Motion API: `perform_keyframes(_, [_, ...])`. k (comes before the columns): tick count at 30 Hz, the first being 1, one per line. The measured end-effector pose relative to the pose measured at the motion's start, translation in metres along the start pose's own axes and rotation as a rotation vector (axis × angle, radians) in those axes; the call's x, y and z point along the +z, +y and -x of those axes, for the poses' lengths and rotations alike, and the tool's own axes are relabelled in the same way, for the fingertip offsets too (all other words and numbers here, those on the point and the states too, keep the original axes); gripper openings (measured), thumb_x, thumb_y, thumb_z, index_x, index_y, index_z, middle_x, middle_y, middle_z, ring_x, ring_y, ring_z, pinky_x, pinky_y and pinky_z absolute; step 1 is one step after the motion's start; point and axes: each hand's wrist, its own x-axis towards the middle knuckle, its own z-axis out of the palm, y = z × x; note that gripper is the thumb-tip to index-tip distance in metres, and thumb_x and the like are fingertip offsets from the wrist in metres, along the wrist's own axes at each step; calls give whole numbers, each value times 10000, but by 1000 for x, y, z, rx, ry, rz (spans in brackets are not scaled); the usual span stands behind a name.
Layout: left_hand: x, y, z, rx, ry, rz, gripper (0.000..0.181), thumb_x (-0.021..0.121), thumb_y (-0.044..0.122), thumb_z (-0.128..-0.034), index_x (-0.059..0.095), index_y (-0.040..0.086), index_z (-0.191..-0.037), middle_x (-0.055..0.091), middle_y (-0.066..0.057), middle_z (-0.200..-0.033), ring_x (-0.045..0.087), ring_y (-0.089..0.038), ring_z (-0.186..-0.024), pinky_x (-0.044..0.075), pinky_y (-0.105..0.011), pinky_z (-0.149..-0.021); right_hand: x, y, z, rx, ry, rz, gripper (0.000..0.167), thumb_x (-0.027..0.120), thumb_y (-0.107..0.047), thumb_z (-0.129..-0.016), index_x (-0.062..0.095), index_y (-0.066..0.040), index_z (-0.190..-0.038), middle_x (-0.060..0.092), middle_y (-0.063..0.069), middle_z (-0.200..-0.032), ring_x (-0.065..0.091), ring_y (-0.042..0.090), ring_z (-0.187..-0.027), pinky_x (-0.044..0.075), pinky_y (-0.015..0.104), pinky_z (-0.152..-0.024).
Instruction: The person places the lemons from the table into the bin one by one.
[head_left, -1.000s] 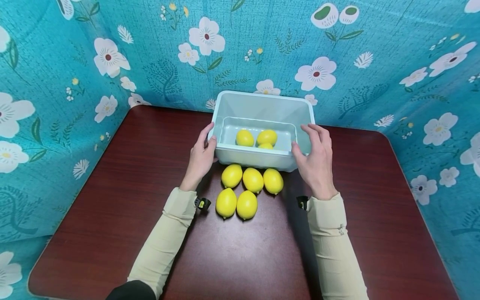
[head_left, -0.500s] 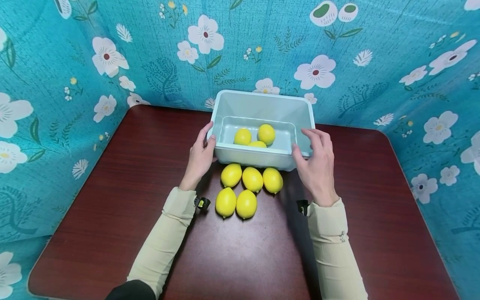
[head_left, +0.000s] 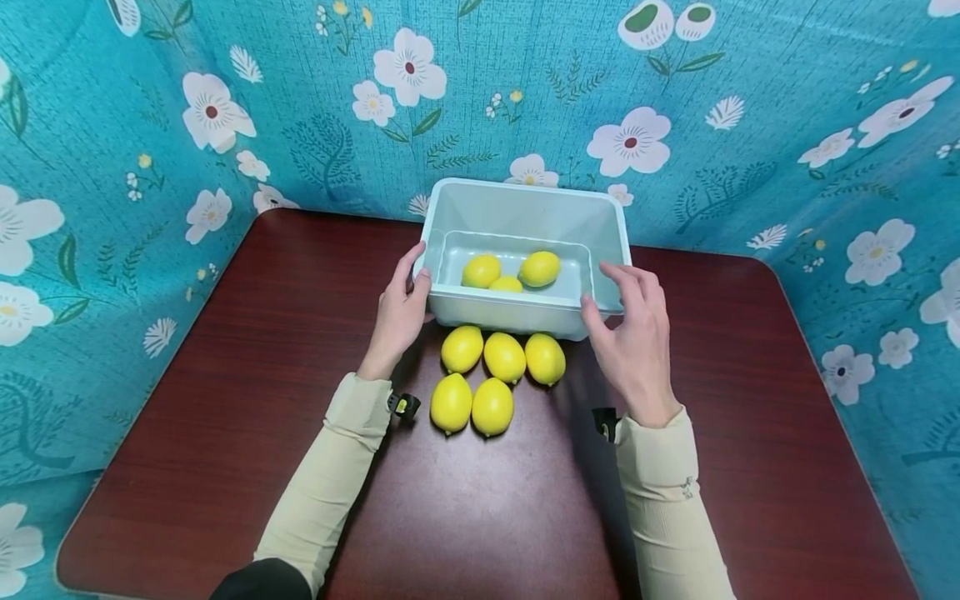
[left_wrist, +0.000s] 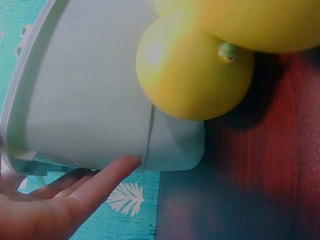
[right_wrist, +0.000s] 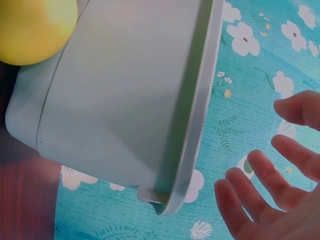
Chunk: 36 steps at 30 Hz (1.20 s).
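Observation:
A pale blue plastic bin [head_left: 506, 312] stands at the table's back edge with 3 lemons inside, among them a lemon [head_left: 540, 269] on the right and a lemon [head_left: 482, 271] on the left. My left hand [head_left: 401, 312] holds the bin's left front corner, thumb at the rim; in the left wrist view its fingers [left_wrist: 107, 180] lie along the outer wall. My right hand [head_left: 637, 346] hovers over the right front corner, fingers spread; the right wrist view shows its fingertips apart from the bin, holding nothing. Several lemons [head_left: 506, 358] lie on the table before the bin.
The dark red table [head_left: 465, 517] reaches to both sides of the arms. Behind it and at the sides hangs a turquoise floral cloth [head_left: 517, 100]. The front row of lemons sits close against the bin's front wall.
Inside the bin the lemons have rolled: the front one moved left, the right one turned and shifted slightly. My right hand has drawn back slightly toward me; the left stays in place.

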Motion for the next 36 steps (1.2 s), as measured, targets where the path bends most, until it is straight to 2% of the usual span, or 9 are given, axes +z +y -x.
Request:
perform_keyframes(6, [0,0,0,6,3,1,443,399,427,-1016,328,469,-1452,386,-4,-1531,564,-281,-1196,574,-497,-802,-4,-5,5,0,6,-34,402,671,-125,-879,612,-63,-1271,560,165,-1219,553,283,-1045,449,311,-783])
perform_keyframes(12, [1,-1,-1,6,1,3,443,400,430,-1015,325,478,-1449,383,3,-1533,558,-278,-1202,574,-499,-802,-5,-3,13,20,-17,-43,367,675,-93,-866,615,-30,-1223,565,167,-1169,545,315,-1027,433,372,-814])
perform_keyframes(19, [1,-3,-3,6,-1,12,443,401,440,-1014,322,481,-1448,364,11,-1544,556,-286,-1202,563,-525,-817,-4,4,22,4,-41,-32,356,683,-88,-854,620,-28,-1199,569,176,-1101,542,255,-923,418,339,-797])
perform_keyframes(23, [1,-3,-3,2,-1,11,443,401,446,-1013,321,487,-1446,360,10,-1545,556,-289,-1201,562,-526,-819,1,7,30,-36,-126,-33,366,692,-84,-849,613,-19,-1200,568,160,-1129,532,272,-931,422,350,-786])
perform_keyframes(28, [1,-2,-3,-3,1,9,442,402,446,-1012,321,490,-1445,365,10,-1543,558,-288,-1198,562,-527,-818,13,13,39,-75,-235,-8,343,691,-129,-864,615,-30,-1183,566,132,-1167,528,279,-1030,455,413,-867])
perform_keyframes(31, [1,-2,-2,-3,0,10,440,403,442,-1014,321,492,-1443,368,11,-1541,562,-285,-1194,562,-528,-818,21,18,46,-80,-287,24,338,687,-151,-870,616,-46,-1183,563,128,-1170,519,288,-1080,454,440,-913])
perform_keyframes(36, [1,-3,-2,-2,1,12,436,403,439,-1014,324,498,-1439,367,12,-1542,562,-285,-1194,564,-526,-813,34,26,56,-68,-372,65,376,688,-175,-870,610,-64,-1220,546,119,-1208,493,316,-1113,456,467,-918])
